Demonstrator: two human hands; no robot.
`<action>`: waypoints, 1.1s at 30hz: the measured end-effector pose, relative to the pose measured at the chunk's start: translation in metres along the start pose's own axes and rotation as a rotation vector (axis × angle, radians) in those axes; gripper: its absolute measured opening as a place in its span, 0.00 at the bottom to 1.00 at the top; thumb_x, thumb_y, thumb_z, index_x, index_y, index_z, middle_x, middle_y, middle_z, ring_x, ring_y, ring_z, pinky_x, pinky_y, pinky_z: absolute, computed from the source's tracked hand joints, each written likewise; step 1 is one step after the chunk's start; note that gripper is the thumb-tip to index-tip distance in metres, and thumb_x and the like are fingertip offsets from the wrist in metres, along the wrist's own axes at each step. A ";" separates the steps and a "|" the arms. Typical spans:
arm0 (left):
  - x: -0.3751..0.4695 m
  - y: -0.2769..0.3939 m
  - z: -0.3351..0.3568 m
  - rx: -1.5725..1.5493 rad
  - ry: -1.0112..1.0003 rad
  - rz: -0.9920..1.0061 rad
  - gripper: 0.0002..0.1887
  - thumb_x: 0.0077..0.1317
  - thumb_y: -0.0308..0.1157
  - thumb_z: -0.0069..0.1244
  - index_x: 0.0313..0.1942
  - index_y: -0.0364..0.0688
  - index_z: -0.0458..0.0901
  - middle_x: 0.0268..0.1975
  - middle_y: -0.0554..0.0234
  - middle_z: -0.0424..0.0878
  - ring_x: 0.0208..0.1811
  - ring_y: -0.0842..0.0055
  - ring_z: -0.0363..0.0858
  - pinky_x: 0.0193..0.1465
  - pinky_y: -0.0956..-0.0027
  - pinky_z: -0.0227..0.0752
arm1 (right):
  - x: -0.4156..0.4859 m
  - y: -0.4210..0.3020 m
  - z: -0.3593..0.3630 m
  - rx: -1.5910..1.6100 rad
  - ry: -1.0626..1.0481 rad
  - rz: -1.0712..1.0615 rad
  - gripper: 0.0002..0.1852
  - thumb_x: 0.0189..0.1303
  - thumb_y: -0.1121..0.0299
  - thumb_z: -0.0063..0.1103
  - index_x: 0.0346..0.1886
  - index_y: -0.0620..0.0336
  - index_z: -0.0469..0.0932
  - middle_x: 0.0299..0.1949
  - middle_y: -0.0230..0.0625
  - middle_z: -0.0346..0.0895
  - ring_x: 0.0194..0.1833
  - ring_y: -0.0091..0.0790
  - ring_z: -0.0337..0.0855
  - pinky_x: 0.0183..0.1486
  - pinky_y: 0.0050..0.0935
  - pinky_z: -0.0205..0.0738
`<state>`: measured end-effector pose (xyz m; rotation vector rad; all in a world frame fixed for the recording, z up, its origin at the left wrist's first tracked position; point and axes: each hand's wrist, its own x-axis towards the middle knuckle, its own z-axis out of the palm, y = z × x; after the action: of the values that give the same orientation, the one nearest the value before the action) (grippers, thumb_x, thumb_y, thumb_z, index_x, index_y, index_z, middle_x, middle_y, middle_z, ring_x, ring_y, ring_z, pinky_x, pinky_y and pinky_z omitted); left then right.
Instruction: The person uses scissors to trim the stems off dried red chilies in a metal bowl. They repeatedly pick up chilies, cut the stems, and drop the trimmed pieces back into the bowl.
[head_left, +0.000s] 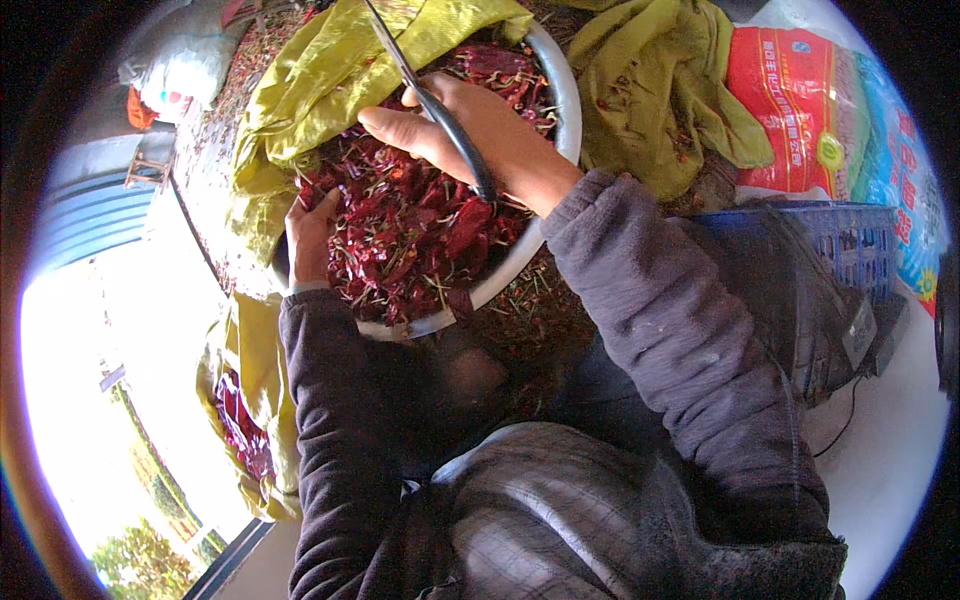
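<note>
A round metal basin (564, 82) holds a heap of dried red chili peppers (420, 225) with pale stems. My right hand (465, 135) is over the heap, gripping scissors (456, 127) by their dark handles, blades pointing to the upper left. At the basin's left side my left hand (311, 236) has its fingers in among the peppers, seemingly around one dark red pepper (313, 191). A yellow-green woven sack (300, 105) drapes over the basin's upper left rim.
Another yellow-green sack (645, 90) lies right of the basin, beside red (780, 112) and blue (892, 150) printed bags. A blue plastic basket (855, 240) stands at right. At lower left, an open yellow sack (262, 360) contains red peppers. Plant debris (547, 330) covers the floor near the basin.
</note>
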<state>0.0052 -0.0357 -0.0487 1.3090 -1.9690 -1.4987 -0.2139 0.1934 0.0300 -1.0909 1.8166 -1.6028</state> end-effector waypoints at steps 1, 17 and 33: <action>-0.009 0.006 -0.003 -0.026 -0.025 0.016 0.16 0.67 0.31 0.62 0.54 0.37 0.86 0.40 0.72 0.89 0.32 0.87 0.79 0.34 0.79 0.72 | -0.003 0.001 0.000 0.027 -0.028 -0.031 0.37 0.65 0.34 0.61 0.48 0.68 0.80 0.34 0.46 0.81 0.36 0.47 0.82 0.43 0.41 0.75; -0.060 0.018 -0.003 -0.335 -0.013 0.003 0.13 0.73 0.30 0.57 0.56 0.44 0.84 0.34 0.72 0.85 0.25 0.89 0.75 0.26 0.85 0.66 | -0.016 0.015 0.013 -0.459 -0.450 0.000 0.43 0.55 0.25 0.62 0.39 0.66 0.81 0.32 0.56 0.84 0.39 0.60 0.87 0.45 0.54 0.80; -0.069 0.002 -0.023 -0.193 0.242 0.093 0.10 0.70 0.28 0.60 0.50 0.38 0.86 0.42 0.67 0.87 0.39 0.81 0.82 0.45 0.75 0.77 | -0.018 0.017 0.016 -0.469 -0.470 -0.041 0.43 0.56 0.26 0.62 0.42 0.68 0.80 0.30 0.55 0.83 0.37 0.60 0.87 0.43 0.55 0.80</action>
<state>0.0568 0.0074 -0.0204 1.2344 -1.6666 -1.3772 -0.1954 0.1981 0.0073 -1.5594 1.8763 -0.8425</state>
